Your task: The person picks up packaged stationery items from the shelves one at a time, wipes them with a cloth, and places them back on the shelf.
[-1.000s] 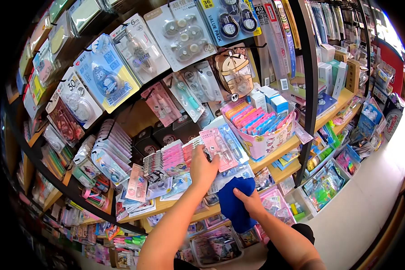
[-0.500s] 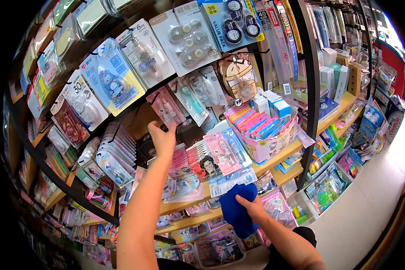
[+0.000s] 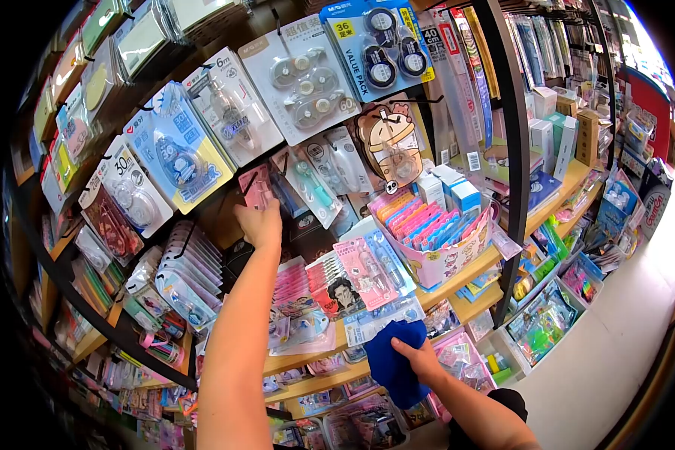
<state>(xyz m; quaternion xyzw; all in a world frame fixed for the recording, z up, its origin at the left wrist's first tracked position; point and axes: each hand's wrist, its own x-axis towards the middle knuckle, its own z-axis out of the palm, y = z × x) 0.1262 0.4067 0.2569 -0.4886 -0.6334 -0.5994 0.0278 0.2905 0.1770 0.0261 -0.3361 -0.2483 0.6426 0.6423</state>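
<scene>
My left hand (image 3: 259, 221) reaches up to the hanging goods, its fingers closed on a pink blister pack (image 3: 256, 187). Right beside that pack hangs a pack with a teal-tipped pen-like item (image 3: 313, 184). In my right hand (image 3: 416, 356) is a crumpled dark blue cloth (image 3: 391, 367), held low in front of the shelf edge. Above the cloth, a pink pack (image 3: 365, 274) leans by a row of cards with a dark-haired figure (image 3: 343, 294).
A pink patterned box (image 3: 446, 262) of colourful packets stands on the wooden shelf (image 3: 465, 279). A black upright post (image 3: 511, 150) rises to its right. Large tape packs (image 3: 302, 79) hang overhead. Bins (image 3: 541, 322) sit low at the right.
My left hand has moved from the cards on the shelf up and left to the pink hanging pack and now grips it. My right hand still holds the cloth, slightly lower.
</scene>
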